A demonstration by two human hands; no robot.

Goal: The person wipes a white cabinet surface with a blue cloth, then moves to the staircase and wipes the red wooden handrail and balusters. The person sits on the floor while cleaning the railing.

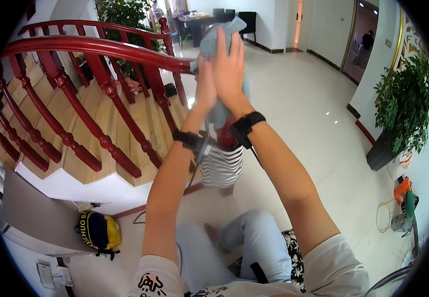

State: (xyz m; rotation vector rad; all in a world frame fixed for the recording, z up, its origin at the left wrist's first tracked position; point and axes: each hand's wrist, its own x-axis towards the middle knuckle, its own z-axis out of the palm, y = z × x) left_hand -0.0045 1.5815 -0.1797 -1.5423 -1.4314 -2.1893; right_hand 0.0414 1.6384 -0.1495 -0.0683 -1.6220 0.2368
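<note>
A light blue cloth [220, 41] is draped over the top of a dark red wooden newel post [226, 138] at the end of the stair handrail. My right hand [231, 68] lies on the cloth with its fingers pointing up and slightly apart, pressing it to the post. Close beside it, my left hand [206, 83] holds the cloth from the left side; it is blurred by motion. More of the cloth hangs below both hands. Black-and-white striped fabric [222, 167] surrounds the lower post. Most of the post's top is hidden by cloth and fingers.
The red handrail [99, 48] and turned balusters [114, 96] run left above beige steps [88, 100]. A yellow-and-navy backpack [103, 230] rests on the floor at lower left. Potted plants [407, 100], a wire stand [387, 217] and a dining table [199, 22] stand farther off.
</note>
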